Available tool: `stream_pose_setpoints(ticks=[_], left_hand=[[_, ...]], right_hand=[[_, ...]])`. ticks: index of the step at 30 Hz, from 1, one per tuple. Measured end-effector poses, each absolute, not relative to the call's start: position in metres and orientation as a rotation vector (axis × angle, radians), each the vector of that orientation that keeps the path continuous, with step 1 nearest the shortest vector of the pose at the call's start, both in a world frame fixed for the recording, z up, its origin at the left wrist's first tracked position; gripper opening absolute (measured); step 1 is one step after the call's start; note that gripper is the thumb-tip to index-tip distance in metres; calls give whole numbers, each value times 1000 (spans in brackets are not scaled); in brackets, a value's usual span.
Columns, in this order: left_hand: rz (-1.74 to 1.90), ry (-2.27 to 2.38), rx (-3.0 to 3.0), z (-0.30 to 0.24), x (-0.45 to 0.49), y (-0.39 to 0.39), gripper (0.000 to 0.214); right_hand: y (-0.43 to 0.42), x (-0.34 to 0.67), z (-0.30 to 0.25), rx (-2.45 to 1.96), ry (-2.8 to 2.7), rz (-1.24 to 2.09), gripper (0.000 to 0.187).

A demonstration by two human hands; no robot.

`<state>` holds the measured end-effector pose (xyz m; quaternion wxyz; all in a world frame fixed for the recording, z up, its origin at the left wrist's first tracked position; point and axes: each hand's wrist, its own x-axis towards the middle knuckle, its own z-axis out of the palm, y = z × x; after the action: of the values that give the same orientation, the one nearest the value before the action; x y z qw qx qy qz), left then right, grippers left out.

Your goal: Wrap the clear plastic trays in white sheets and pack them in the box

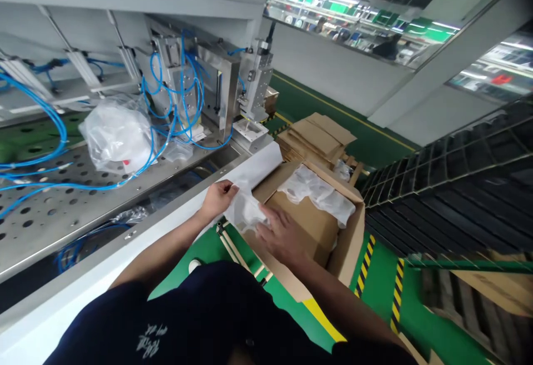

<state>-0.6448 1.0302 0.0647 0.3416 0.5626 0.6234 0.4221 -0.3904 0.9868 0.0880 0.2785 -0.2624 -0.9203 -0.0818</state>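
Observation:
A thin, white, translucent plastic sheet with a wavy lower edge is stretched between my hands, above the near corner of an open cardboard box. My left hand pinches its upper left edge between thumb and fingers. On the opposite side, my right hand grips its right edge, the fingers partly covering it. Similar white plastic sheets lie bunched along the far side inside the box. Brown cardboard shows across the box's middle.
Left of me runs a perforated metal bench carrying a clear plastic bag, blue air hoses and pneumatic fixtures. Flattened cardboard is stacked beyond the box. Dark racking stands at right, above striped floor tape.

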Motion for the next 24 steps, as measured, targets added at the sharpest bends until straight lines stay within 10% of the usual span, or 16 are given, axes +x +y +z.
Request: stream_pose_setpoints(ticks=[7,14,24], left_hand=[[902,1799,1729,60,-568,1041,16],[442,1694,2071,65,-496,1045,50],[47,1542,2283,92,-433,1064,31]], right_hand=[[996,-327,89,-757,-2649,-277,15],[995,-278,71,-1094,-2715,-170,17],[981,-237,35,-1015,-2612,-252,9]])
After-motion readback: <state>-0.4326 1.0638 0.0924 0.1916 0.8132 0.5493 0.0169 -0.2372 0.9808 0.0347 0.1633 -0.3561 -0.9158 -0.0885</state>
